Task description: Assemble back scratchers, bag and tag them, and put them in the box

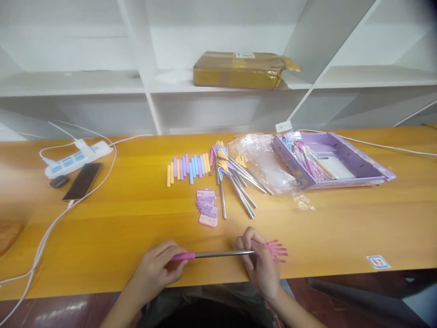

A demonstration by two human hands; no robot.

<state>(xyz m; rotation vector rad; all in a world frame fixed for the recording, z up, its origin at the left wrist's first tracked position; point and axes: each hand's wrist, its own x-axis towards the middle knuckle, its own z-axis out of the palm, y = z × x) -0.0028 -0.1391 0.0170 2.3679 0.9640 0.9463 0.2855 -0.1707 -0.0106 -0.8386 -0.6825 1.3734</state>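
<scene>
My left hand (157, 264) is closed around the pink grip of a metal rod (221, 253). The rod lies nearly level and its thin end reaches the fingers of my right hand (261, 264). That hand is closed too, holding a pink hand-shaped scratcher head (278, 251) that sticks out on its right side. My fingers hide whether rod and head are joined. Beyond my hands lies a pile of metal back scratchers (239, 182) with yellow, blue and purple hand-shaped heads. Left of the pile, coloured grips (186, 167) lie in a row, with printed cards (207, 209) below them.
A purple box (348, 182) holding bagged items stands at the right, beside crumpled clear plastic (262, 157). At the left are a power strip (80, 158), a phone (83, 181) and white cables. A taped parcel (235, 73) sits on the shelf behind.
</scene>
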